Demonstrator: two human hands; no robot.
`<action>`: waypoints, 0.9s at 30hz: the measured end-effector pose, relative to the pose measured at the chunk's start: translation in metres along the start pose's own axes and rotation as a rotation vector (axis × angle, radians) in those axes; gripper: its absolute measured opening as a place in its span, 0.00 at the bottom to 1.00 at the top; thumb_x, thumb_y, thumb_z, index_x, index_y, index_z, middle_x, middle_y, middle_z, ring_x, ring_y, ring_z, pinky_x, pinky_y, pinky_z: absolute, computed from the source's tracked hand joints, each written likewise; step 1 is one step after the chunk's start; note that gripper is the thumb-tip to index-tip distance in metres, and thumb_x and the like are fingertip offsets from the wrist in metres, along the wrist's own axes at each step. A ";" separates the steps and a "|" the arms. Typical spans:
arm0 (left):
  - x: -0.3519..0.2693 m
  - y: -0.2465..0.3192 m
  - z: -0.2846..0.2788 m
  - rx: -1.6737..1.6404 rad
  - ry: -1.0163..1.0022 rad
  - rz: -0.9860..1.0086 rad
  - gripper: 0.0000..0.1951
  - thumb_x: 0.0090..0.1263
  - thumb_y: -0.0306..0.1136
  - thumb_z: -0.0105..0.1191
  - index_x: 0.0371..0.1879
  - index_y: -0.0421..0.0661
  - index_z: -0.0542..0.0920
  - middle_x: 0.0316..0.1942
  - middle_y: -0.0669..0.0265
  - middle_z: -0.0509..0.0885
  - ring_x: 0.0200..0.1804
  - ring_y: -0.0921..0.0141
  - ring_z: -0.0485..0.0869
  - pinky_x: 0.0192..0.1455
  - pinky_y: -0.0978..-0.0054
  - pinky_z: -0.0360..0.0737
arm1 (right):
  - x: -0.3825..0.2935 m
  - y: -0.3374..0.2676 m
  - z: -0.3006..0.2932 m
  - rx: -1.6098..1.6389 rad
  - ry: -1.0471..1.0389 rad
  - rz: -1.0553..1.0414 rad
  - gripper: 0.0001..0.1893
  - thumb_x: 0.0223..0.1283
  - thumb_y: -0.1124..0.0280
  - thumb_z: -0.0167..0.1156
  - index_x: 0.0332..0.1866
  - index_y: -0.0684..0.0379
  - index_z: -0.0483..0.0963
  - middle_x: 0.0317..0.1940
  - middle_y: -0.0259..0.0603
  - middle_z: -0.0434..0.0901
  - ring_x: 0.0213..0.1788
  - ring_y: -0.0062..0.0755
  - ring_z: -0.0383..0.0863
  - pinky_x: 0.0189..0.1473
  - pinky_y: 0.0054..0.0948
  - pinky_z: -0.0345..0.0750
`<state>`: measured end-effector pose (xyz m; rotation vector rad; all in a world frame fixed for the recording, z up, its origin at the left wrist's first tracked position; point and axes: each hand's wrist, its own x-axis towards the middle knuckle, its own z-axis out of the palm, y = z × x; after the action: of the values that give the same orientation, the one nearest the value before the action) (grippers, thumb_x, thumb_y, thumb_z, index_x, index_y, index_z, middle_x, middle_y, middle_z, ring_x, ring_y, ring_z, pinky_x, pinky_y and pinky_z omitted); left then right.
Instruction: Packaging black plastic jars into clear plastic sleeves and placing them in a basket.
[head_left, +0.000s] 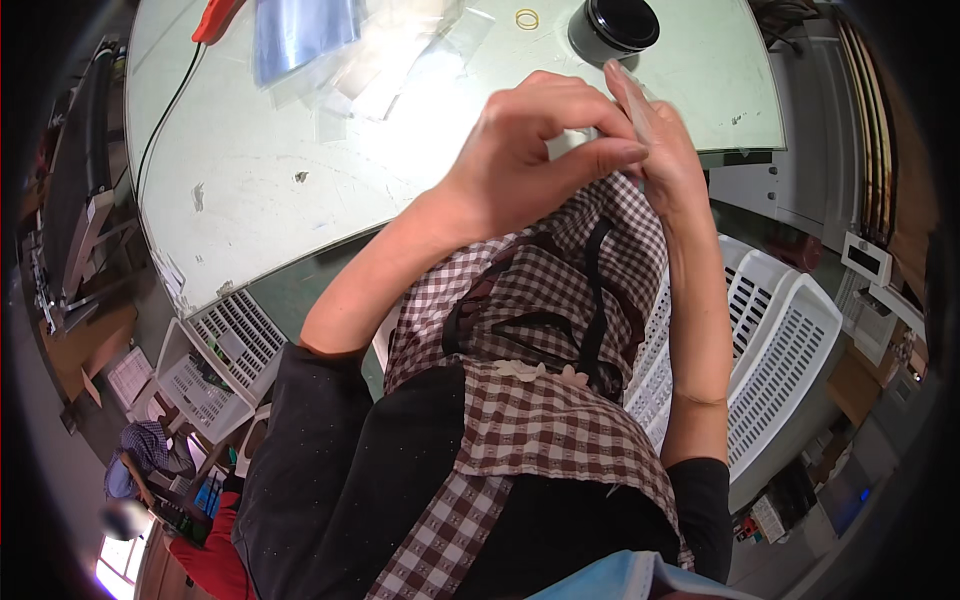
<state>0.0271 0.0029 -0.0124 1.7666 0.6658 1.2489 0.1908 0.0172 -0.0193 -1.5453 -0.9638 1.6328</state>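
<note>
My left hand is raised over the table's front edge, its thumb and forefinger pinched together against my right hand. A small piece of clear plastic film lies between the two hands, at my left fingertips and along the fingers of my right hand. Some of the right fingers are hidden behind the left ones. Just beyond the hands stands a dark jar with a glossy black lid. A thin yellow ring lies left of the jar. Clear plastic bags and loose clear sheets are spread farther left.
An orange-red tool handle trails a black cord down the left side of the pale, scuffed table. White slotted plastic baskets stand at my right, and another basket at my left. Other people are at lower left.
</note>
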 end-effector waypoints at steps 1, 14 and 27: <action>-0.001 -0.003 0.003 -0.002 -0.003 0.001 0.04 0.55 0.22 0.57 0.29 0.40 0.79 0.26 0.64 0.80 0.32 0.70 0.78 0.41 0.76 0.71 | 0.000 -0.001 -0.004 0.112 -0.077 0.240 0.28 0.54 0.49 0.57 0.08 0.57 0.62 0.06 0.27 0.59 0.10 0.15 0.54 0.15 0.16 0.51; 0.011 -0.036 0.028 0.075 0.019 0.005 0.10 0.51 0.20 0.58 0.34 0.43 0.79 0.32 0.66 0.81 0.36 0.67 0.78 0.43 0.74 0.72 | -0.003 0.012 -0.010 0.400 -0.069 -0.390 0.26 0.58 0.62 0.55 0.57 0.67 0.62 0.55 0.46 0.67 0.55 0.37 0.69 0.56 0.28 0.68; 0.039 -0.118 0.028 0.897 0.339 0.312 0.38 0.43 0.36 0.66 0.53 0.34 0.62 0.48 0.50 0.67 0.51 0.52 0.66 0.54 0.54 0.60 | 0.047 0.013 -0.046 -0.403 0.190 -0.691 0.21 0.47 0.73 0.63 0.49 0.61 0.69 0.52 0.39 0.68 0.51 0.32 0.71 0.52 0.28 0.71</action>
<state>0.0733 0.0837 -0.1002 2.4652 1.3331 1.6262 0.2344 0.0541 -0.0543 -1.3519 -1.5649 0.8274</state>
